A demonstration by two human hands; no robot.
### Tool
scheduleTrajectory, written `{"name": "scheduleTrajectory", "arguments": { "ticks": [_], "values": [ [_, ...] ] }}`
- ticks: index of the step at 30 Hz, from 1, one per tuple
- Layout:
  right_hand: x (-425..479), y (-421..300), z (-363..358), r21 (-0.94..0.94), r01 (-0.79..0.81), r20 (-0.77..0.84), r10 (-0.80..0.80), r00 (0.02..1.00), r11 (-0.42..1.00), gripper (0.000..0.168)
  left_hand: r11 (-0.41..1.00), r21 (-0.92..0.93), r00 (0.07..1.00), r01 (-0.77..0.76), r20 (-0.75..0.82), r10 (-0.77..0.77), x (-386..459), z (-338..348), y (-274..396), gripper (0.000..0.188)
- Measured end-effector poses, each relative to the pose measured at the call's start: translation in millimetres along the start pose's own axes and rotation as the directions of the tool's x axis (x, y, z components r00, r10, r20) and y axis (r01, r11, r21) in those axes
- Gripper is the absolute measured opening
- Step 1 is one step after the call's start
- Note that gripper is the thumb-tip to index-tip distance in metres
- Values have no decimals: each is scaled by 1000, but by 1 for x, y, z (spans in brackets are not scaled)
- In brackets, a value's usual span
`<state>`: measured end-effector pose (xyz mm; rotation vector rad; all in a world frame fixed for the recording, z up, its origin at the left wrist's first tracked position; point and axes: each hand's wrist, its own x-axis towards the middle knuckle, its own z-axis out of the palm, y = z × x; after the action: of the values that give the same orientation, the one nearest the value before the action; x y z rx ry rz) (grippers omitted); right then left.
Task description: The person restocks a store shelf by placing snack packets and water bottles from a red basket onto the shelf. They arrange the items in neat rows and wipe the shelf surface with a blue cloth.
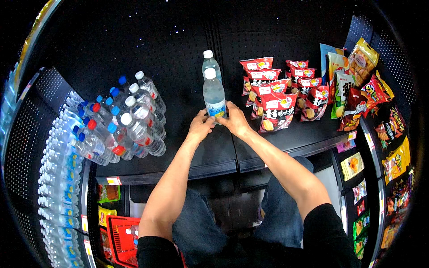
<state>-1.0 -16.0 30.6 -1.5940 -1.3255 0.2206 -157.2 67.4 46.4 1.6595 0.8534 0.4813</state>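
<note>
A clear plastic bottle (214, 97) with a white cap and a blue-and-yellow label stands upright on the black shelf (194, 147). Both hands meet around its lower part: my left hand (201, 126) from the left, my right hand (236, 120) from the right. Directly behind it stands a second white-capped bottle (208, 60), partly hidden. To the left is a cluster of clear bottles (140, 125) with white, blue and red caps. Red snack bags (276, 112) stand in rows to the right.
More snack bags (343, 90) fill the shelf's right end. A side shelf of white-capped bottles (62, 181) runs down the left, and hanging snack packets (397, 160) line the right. A red plastic basket (120, 241) with bottles in it sits below the shelf's front edge at lower left.
</note>
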Motion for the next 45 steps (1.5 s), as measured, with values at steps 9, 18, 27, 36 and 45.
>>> {"name": "scheduleTrajectory", "arguments": {
  "ticks": [9, 18, 27, 36, 45],
  "values": [
    [26, -2, -1, -9, -77, 15, 77, 997, 997, 50, 999, -25, 998, -19, -52, 18, 23, 5, -1, 61],
    [33, 4, 5, -62, -49, -51, 46, 998, 997, 55, 1000, -5, 996, -12, -90, 12, 35, 10, -3, 63],
    [37, 12, 6, -100, -66, -45, 62, 997, 993, 65, 998, -23, 997, -51, -65, 50, 45, 12, -12, 64],
    [31, 11, 4, 36, -70, 1, 70, 998, 997, 67, 979, 179, 978, -95, -166, 126, 52, 7, -26, 64],
    [-4, -8, -19, 0, -80, 109, 80, 991, 997, 42, 901, 165, 909, -402, -46, 414, -82, -36, 69, 29]
  ]
}}
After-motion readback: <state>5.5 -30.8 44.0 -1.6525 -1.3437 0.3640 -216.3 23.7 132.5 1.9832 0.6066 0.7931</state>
